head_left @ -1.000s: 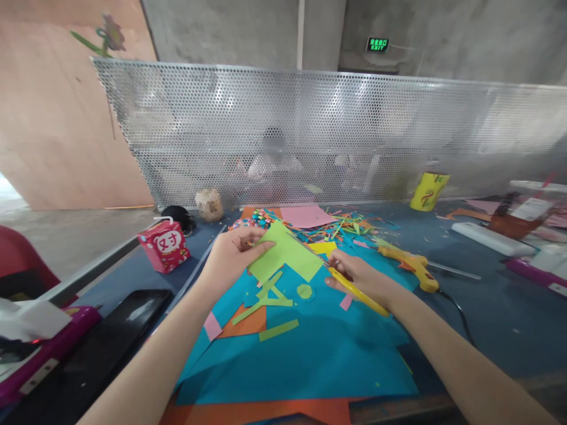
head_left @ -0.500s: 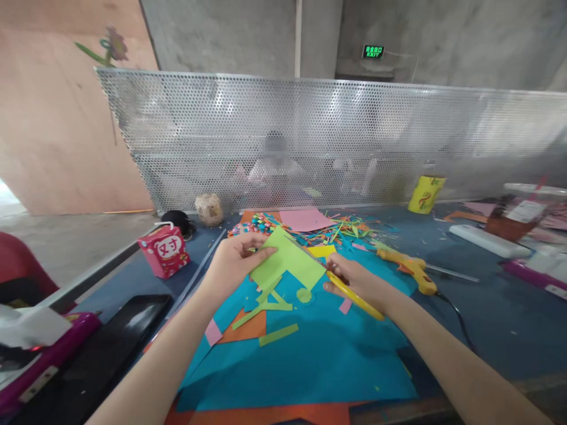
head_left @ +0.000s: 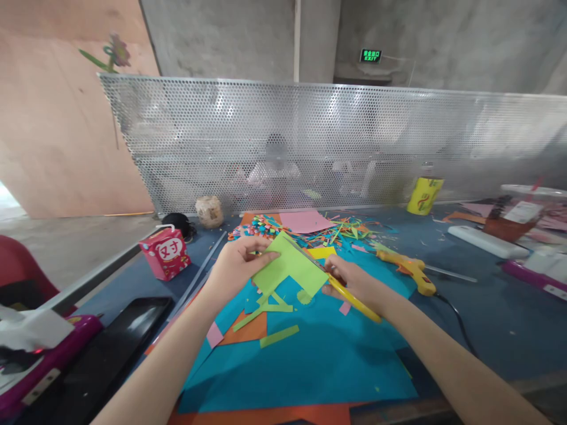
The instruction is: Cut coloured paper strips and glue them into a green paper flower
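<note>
A light green sheet of paper (head_left: 286, 265) is pinched at its left corner by the thumb and fingers of my left hand (head_left: 245, 260). My right hand (head_left: 352, 280) is closed around yellow-handled scissors (head_left: 354, 300), whose blades lie along the upper right edge of the green paper. Below the sheet, green paper strips (head_left: 279, 336) and a small jagged-edged green round piece (head_left: 304, 297) lie on large blue paper (head_left: 310, 372). An orange paper piece (head_left: 248, 330) and pink scraps lie there too.
Cut paper bits and a pink sheet (head_left: 306, 222) lie at the back, before a perforated metal screen (head_left: 319, 141). A yellow glue gun (head_left: 411, 271) with a cord lies right. At left are a red drink carton (head_left: 166, 252) and a black phone-like tray (head_left: 115, 348).
Both hands, the green paper and the scissors keep nearly the same places. The whole view has shifted slightly, with things appearing a little lower.
</note>
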Available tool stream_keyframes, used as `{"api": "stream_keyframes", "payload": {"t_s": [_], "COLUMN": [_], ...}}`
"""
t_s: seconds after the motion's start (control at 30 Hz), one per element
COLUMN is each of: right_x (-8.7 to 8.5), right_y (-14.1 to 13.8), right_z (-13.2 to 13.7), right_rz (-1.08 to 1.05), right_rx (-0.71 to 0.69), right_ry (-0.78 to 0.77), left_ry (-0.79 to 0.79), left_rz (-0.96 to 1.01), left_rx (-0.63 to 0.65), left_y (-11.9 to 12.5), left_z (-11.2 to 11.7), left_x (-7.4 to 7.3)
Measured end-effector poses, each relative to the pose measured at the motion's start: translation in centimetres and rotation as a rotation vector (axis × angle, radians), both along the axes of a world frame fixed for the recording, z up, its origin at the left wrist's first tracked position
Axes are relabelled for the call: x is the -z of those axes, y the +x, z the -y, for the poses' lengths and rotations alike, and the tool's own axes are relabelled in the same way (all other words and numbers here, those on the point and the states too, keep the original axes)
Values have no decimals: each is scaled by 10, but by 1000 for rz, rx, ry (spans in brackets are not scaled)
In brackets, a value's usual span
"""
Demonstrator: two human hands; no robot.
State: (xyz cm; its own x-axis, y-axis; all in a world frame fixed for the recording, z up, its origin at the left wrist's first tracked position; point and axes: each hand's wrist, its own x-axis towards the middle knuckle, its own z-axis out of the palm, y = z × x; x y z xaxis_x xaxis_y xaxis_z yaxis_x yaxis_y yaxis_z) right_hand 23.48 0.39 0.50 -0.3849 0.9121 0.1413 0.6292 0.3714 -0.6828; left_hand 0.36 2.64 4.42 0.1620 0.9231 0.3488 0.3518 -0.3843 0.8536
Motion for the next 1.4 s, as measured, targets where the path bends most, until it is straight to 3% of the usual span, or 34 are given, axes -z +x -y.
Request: {"api": "stream_keyframes", "payload": {"t_s": [0.37, 0.63, 1.03, 1.23, 1.4], "right_x": [1, 0, 3, -1, 0], "right_y": [0, -4, -4, -8, -5], "right_z": [0, 3, 2, 2, -2], "right_rz": [-32, -131, -52, -71, -69], "right_rx": [2, 15, 25, 49, 122], "right_ry": [-28, -135, -17, -39, 71], "left_ry": [7, 42, 2, 11, 20], "left_rz": [-39, -55, -72, -67, -103], "left_rx": [43, 82, 131, 108, 88], "left_y": [-4, 1, 3, 4, -1], "left_z": [0, 1, 4, 3, -1], "left_x": [1, 0, -1, 1, 1]}}
